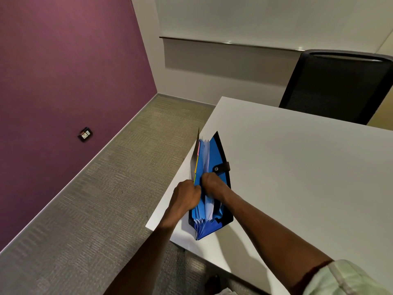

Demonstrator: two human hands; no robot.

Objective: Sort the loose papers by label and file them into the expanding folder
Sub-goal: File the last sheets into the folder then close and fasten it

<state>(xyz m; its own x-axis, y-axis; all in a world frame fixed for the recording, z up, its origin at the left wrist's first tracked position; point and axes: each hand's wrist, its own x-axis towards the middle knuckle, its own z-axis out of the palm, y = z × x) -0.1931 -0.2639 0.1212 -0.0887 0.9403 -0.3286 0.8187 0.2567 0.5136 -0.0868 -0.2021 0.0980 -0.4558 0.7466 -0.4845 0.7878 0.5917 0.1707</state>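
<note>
The blue folder (213,158) stands open on the smooth white table (297,167), its thin pockets fanned out like an accordion, with black edges and a snap strap (222,167). The left hand (187,195) grips the folder's left side with curled fingers. The right hand (212,185) reaches down between the pockets, where white papers (209,206) show just below it; its fingers are hidden.

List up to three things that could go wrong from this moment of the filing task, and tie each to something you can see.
1. The expanding folder stands near the table's left edge; a push could tip it to the floor.
2. The left hand and right hand both work in the pockets, so papers may crease.
3. The coloured tabs face away; a sheet could be misfiled.
</note>
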